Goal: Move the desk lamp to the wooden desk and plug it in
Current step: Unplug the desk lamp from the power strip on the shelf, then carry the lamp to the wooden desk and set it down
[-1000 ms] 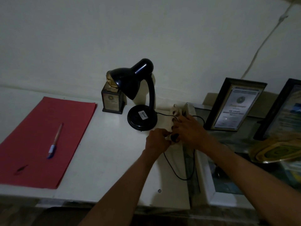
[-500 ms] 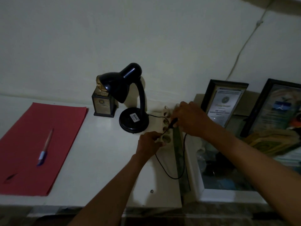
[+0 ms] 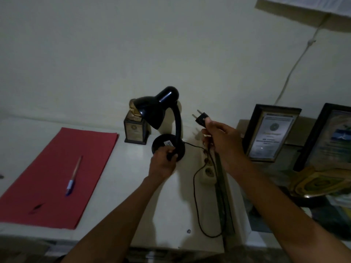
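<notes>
A black desk lamp (image 3: 161,111) stands on a white surface (image 3: 133,186) against the wall, its shade tipped to the left. My left hand (image 3: 163,162) grips the front edge of the lamp's round base (image 3: 161,144). Raised beside the lamp's neck, my right hand (image 3: 220,137) holds the lamp's black plug (image 3: 201,120), prongs pointing up and left, free of any socket. The thin black cord (image 3: 195,196) loops down over the surface. A cream power strip (image 3: 208,172) lies flat just below my right hand, its sockets bare.
A small trophy (image 3: 135,128) stands touching the lamp's shade on the left. A red folder (image 3: 57,177) with a pen (image 3: 74,176) on it lies at the left. Framed certificates (image 3: 269,133) lean on the wall at the right, above cluttered items.
My right hand pulled the plug out of the power strip and lifted it. My left hand left the strip and took hold of the lamp's base.
</notes>
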